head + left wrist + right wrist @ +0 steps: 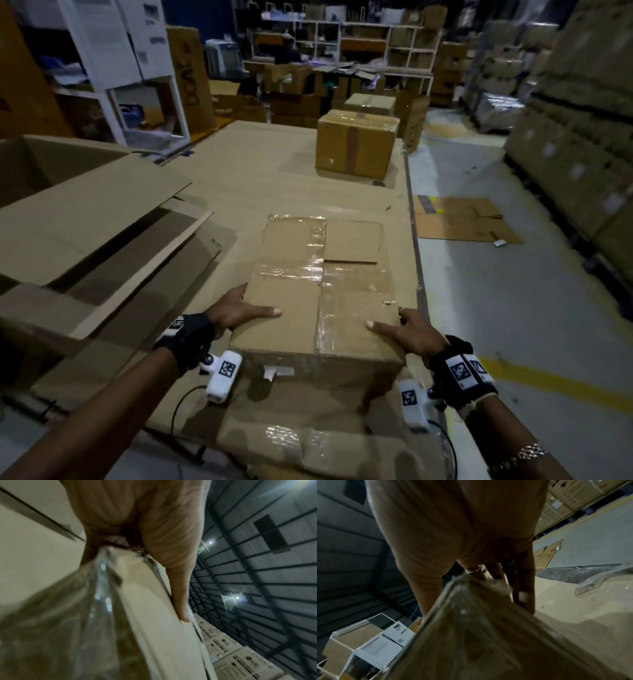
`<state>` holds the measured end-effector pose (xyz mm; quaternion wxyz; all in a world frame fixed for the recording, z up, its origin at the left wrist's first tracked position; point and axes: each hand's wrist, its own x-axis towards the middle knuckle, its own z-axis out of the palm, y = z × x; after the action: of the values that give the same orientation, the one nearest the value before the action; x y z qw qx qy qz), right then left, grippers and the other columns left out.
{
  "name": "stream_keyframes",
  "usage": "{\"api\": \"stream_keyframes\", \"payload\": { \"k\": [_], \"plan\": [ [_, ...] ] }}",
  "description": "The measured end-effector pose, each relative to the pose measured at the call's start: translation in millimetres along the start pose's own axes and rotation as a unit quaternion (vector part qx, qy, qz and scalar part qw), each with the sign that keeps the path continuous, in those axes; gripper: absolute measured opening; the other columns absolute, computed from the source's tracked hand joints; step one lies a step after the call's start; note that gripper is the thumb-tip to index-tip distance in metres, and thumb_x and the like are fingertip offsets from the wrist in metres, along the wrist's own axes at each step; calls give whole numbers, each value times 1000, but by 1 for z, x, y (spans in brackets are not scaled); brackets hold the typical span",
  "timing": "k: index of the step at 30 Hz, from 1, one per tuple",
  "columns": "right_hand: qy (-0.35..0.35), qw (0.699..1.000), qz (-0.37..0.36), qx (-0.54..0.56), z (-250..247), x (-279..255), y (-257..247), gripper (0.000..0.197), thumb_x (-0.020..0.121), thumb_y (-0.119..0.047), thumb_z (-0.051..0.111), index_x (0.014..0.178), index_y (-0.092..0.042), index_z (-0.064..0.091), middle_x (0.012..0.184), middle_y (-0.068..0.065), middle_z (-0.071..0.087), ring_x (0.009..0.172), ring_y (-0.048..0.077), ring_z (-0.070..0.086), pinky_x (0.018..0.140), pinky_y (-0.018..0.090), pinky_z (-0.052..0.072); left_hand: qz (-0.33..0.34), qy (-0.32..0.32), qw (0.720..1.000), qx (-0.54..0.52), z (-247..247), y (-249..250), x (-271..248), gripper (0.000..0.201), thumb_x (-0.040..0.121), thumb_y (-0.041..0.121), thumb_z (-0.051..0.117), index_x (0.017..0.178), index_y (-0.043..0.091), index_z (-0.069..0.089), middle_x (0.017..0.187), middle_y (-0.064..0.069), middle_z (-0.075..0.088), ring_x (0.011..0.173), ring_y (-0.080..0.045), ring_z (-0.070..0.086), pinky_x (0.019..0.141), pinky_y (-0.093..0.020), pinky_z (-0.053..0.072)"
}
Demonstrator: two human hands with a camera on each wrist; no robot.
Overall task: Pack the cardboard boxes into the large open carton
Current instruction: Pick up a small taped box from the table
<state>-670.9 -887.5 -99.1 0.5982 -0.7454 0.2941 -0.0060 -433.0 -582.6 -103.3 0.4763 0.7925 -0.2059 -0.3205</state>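
A taped cardboard box (322, 291) lies on cardboard sheeting in front of me. My left hand (239, 308) grips its near left corner, thumb on top and fingers down the side; the left wrist view shows the thumb (180, 595) along the box (154, 628) edge. My right hand (407, 329) grips the near right corner the same way; in the right wrist view its fingers (525, 588) reach down the side of the box (488, 635). The large open carton (51, 171) stands to the left, its flaps spread. A second sealed box (356, 147) sits farther back.
Cardboard sheeting (274, 178) covers the floor under the boxes. A flattened carton (462, 222) lies on the concrete floor to the right, beside a yellow line. Stacked cartons (582, 120) line the right side. White shelving (120, 68) stands at the back left.
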Motion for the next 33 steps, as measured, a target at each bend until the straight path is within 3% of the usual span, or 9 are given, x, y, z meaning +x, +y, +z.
{"api": "stream_keyframes", "payload": {
  "k": [5,10,14,16,20,26,29,31,33],
  "plan": [
    [74,992,-93,36,11,-3,-6,48,74,-24,91,113,-26,64,115,-2,72,101,12,70,85,31,60,111,27,993,-9,-20,12,0,98,52,43,103,137,35,56,122,12,73,110,-10,70,92,-36,59],
    [118,983,-135,49,24,-3,19,68,65,-29,97,125,-24,64,117,-5,74,110,17,70,91,40,61,178,72,981,8,-15,9,-14,111,53,38,104,148,38,45,131,11,69,120,-14,67,97,-41,58],
    [144,976,-152,55,37,-15,39,62,71,-17,93,125,-23,62,112,-13,74,105,-3,68,81,21,59,168,97,981,-20,1,-18,-31,108,53,45,103,145,35,48,125,11,72,114,-12,70,93,-46,61],
    [150,974,-155,74,44,-23,49,60,74,-8,90,123,-26,61,108,-16,75,106,-5,66,81,20,58,167,114,979,-29,12,-34,-43,109,54,47,102,146,38,46,124,16,72,113,-10,71,92,-42,62],
    [151,972,-157,91,53,-36,80,71,78,0,84,138,-23,55,118,-13,74,110,4,69,87,23,58,150,126,978,-64,27,-60,-67,112,66,20,96,158,34,34,130,25,66,113,-6,70,94,-38,61],
    [163,974,-148,45,63,-45,106,54,84,1,79,131,-17,59,118,-3,72,113,12,67,96,27,57,131,124,981,-73,33,-75,-81,103,75,9,90,156,38,34,132,23,65,117,-14,69,96,-47,60],
    [113,978,-175,-21,46,-63,98,69,90,9,65,142,-33,47,135,-18,58,123,6,60,95,23,52,135,124,981,-55,25,-72,-89,97,80,6,86,156,39,36,139,19,63,121,-16,67,96,-43,60],
    [121,968,-204,-81,24,-73,90,74,92,15,55,147,-32,42,144,-25,46,132,15,52,95,20,48,144,121,981,-40,11,-64,-93,84,82,-4,80,147,38,48,139,13,64,127,-23,63,93,-35,61],
    [167,951,-246,-82,-5,-76,70,61,94,15,51,142,-23,54,145,-13,52,133,23,55,98,21,50,144,149,978,-14,-9,-40,-100,71,87,-17,68,129,39,57,128,11,65,128,-26,61,86,-23,60]
  ]
}}
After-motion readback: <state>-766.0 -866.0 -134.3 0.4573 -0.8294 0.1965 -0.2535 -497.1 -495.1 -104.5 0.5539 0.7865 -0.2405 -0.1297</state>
